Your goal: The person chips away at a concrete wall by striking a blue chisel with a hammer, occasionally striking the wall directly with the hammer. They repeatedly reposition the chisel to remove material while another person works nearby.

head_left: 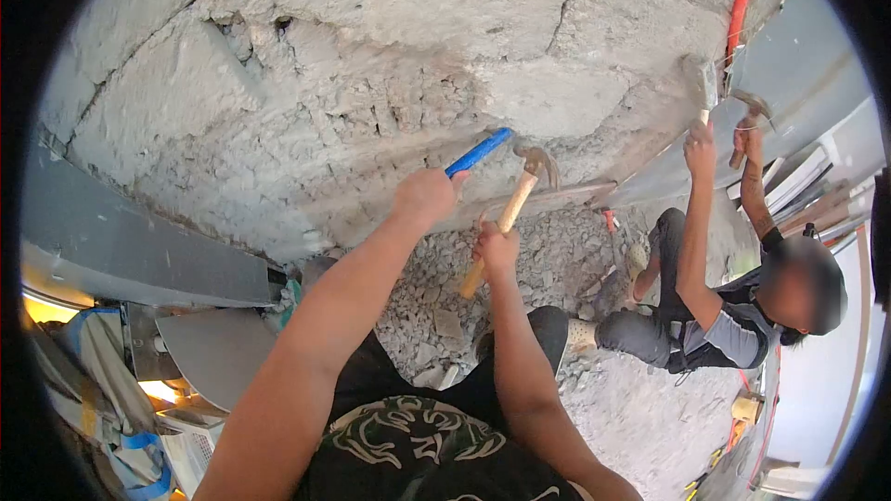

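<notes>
My left hand (pixel 427 197) is closed round a blue chisel (pixel 479 151) whose far end points up and right at the rough grey wall (pixel 371 83). My right hand (pixel 497 249) grips the wooden handle of a claw hammer (pixel 520 199). The hammer's metal head is beside the far end of the blue tool, with a small gap between them. The wall surface near the tools is chipped and pitted. Broken grey rubble (pixel 408 306) lies below my hands.
A crouching co-worker (pixel 733 325) at the right holds a claw hammer (pixel 754 111) and a broad-bladed tool (pixel 698 83) against the wall. An orange conduit (pixel 742 9) runs at the upper right. A grey beam (pixel 139 232) and bags (pixel 102 362) are at the left.
</notes>
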Motion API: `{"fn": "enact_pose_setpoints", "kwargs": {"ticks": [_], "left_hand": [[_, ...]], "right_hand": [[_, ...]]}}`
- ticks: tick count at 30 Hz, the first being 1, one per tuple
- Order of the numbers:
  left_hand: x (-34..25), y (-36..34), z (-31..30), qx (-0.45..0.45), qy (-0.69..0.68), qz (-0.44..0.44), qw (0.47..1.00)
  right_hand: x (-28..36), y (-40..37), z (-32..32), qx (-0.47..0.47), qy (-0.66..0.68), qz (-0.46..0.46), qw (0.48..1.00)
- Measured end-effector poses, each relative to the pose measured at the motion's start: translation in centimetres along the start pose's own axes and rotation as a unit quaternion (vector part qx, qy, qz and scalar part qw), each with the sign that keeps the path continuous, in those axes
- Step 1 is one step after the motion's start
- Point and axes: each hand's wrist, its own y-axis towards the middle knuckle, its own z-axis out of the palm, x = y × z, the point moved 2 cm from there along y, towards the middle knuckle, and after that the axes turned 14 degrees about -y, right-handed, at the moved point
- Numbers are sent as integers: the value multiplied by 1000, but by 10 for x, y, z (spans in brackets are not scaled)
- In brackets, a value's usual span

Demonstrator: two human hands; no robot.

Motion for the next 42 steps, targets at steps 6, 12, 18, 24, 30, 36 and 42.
{"fn": "enact_pose_setpoints", "kwargs": {"ticks": [6, 12, 18, 24, 30, 36, 42], "left_hand": [[-1, -8, -8, 3, 11, 17, 1000], [5, -3, -7, -16, 18, 42, 999], [-16, -1, -25, 19, 64, 32, 997], [-17, 2, -16, 2, 66, 40, 997], [-29, 2, -17, -4, 85, 25, 996], [-9, -1, -14, -5, 41, 16, 999], [64, -13, 8, 29, 39, -19, 999]], "right_hand": [[19, -24, -27, -72, 7, -31, 997], [42, -38, -31, -123, 139, -90, 979], [50, -22, -23, -146, 378, -152, 902], [2, 3, 53, -23, 158, -55, 986], [18, -9, -1, -53, 156, -27, 986], [39, -12, -7, -72, 313, -41, 946], [2, -38, -19, -39, -11, 11, 999]]}}
